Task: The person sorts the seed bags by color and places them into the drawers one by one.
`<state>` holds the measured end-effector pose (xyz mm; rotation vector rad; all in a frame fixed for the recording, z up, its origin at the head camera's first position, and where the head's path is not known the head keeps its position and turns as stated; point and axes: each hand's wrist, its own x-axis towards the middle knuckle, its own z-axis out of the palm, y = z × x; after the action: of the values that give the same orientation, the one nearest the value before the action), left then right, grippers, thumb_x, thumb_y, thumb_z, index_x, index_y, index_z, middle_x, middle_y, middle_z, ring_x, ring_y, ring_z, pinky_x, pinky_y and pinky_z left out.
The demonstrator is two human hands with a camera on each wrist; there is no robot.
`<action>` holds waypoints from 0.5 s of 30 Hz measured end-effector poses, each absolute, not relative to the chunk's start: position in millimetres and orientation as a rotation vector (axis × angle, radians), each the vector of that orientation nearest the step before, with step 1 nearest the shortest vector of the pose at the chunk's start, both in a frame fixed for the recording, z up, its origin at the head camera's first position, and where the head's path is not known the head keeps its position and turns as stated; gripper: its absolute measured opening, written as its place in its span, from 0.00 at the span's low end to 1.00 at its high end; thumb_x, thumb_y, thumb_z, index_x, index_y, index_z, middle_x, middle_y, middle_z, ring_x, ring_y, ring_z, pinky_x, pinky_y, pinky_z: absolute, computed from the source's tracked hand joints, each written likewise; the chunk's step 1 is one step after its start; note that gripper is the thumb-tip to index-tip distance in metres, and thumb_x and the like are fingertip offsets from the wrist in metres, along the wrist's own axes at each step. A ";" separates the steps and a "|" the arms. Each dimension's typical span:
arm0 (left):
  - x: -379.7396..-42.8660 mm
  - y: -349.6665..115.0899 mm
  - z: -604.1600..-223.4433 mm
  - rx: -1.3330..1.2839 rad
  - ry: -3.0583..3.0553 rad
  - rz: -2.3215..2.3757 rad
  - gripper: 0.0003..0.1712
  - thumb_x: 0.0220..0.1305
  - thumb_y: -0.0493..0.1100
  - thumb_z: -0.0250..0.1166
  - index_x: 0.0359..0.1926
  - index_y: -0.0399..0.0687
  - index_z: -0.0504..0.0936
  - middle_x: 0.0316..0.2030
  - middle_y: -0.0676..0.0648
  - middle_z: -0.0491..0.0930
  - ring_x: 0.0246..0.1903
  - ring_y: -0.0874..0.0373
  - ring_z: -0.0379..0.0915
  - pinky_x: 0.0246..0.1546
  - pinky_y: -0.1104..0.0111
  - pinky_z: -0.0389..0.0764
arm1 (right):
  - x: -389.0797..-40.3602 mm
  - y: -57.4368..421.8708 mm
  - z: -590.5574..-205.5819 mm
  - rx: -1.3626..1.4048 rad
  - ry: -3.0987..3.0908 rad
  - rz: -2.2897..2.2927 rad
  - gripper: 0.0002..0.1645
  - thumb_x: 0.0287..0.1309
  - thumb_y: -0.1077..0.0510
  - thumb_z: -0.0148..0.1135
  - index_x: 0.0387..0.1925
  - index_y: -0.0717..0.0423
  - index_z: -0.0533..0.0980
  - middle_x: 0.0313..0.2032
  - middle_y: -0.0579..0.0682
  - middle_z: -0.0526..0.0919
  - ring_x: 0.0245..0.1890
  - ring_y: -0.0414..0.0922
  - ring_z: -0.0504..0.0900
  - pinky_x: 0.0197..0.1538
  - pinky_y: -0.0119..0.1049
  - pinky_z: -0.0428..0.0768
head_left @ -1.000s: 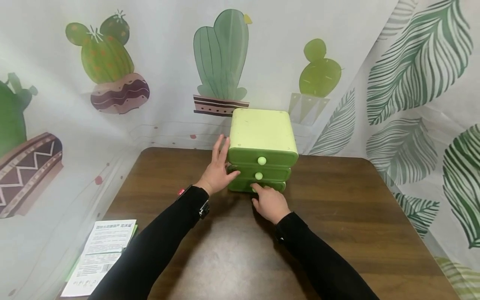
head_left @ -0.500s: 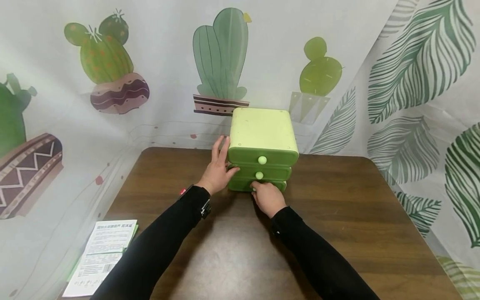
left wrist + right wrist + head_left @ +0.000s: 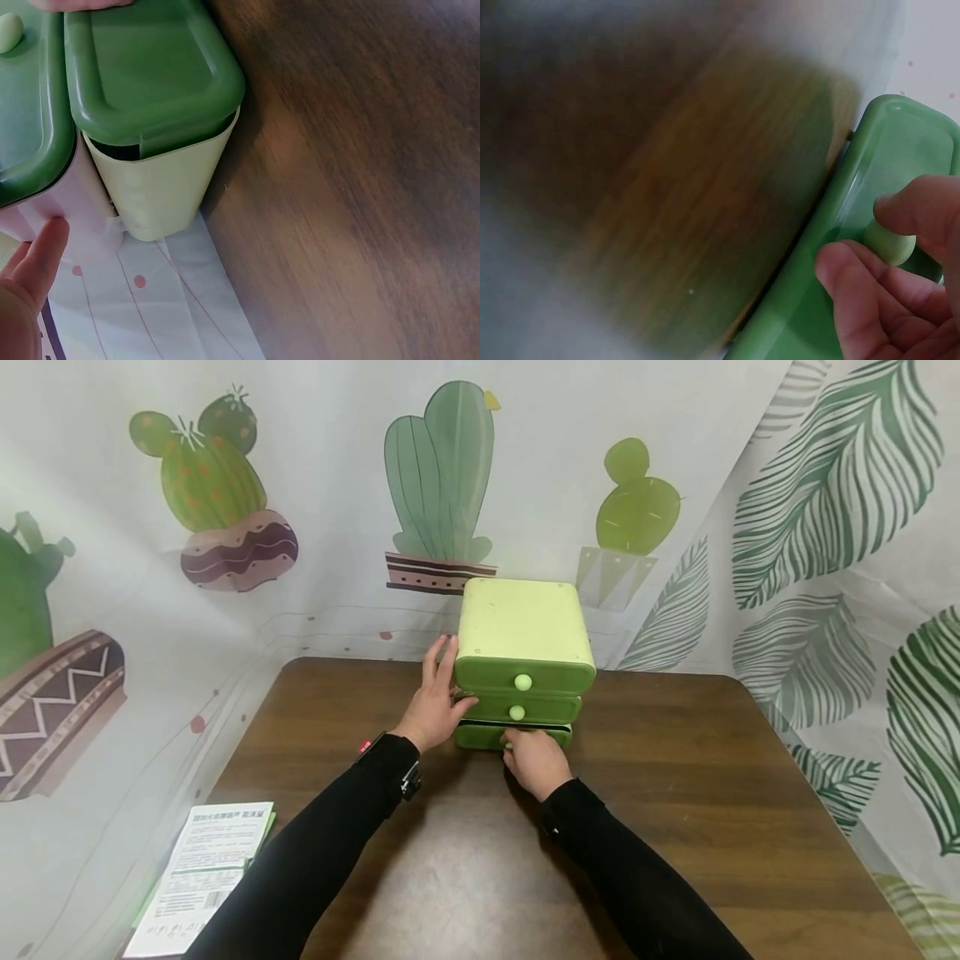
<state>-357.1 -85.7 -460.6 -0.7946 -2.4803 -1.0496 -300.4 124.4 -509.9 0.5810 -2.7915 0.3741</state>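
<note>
A small three-drawer chest (image 3: 525,618) has a pale yellow-green top and green fronts with round knobs. Its bottom drawer (image 3: 476,737) stands slightly out, with a dark gap above its front. My right hand (image 3: 536,762) pinches that drawer's knob (image 3: 889,244) between thumb and fingers, as the right wrist view shows. My left hand (image 3: 432,710) rests against the chest's left side, fingers extended and thumb at the middle drawer (image 3: 491,705). In the left wrist view, a fingertip touches the pinkish side wall (image 3: 90,210), and the bottom drawer's front sits proud of its pale casing (image 3: 161,184).
The chest stands near the back edge of a brown wooden table (image 3: 675,827). Printed papers (image 3: 202,868) lie at the front left, partly behind the left sleeve. A white cloth (image 3: 330,485) with cactus and leaf prints hangs behind the table.
My right hand has closed its fingers on the bottom knob, and the bottom drawer has come out a little toward me. The left hand has stayed at the chest's side.
</note>
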 end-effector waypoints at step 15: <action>-357.8 -85.3 -460.7 -0.804 -2.454 -1.095 0.60 0.64 0.37 0.70 0.80 0.56 0.34 0.75 0.42 0.36 0.47 0.45 0.78 0.49 0.61 0.80 | -285.8 123.8 -512.8 0.570 -2.801 0.380 0.06 0.61 0.60 0.67 0.41 0.52 0.83 0.30 0.49 0.86 0.28 0.47 0.84 0.31 0.40 0.81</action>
<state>-357.8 -85.3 -460.7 -0.8037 -2.4541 -1.0954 -285.8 123.8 -512.8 0.5698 -2.8013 0.3801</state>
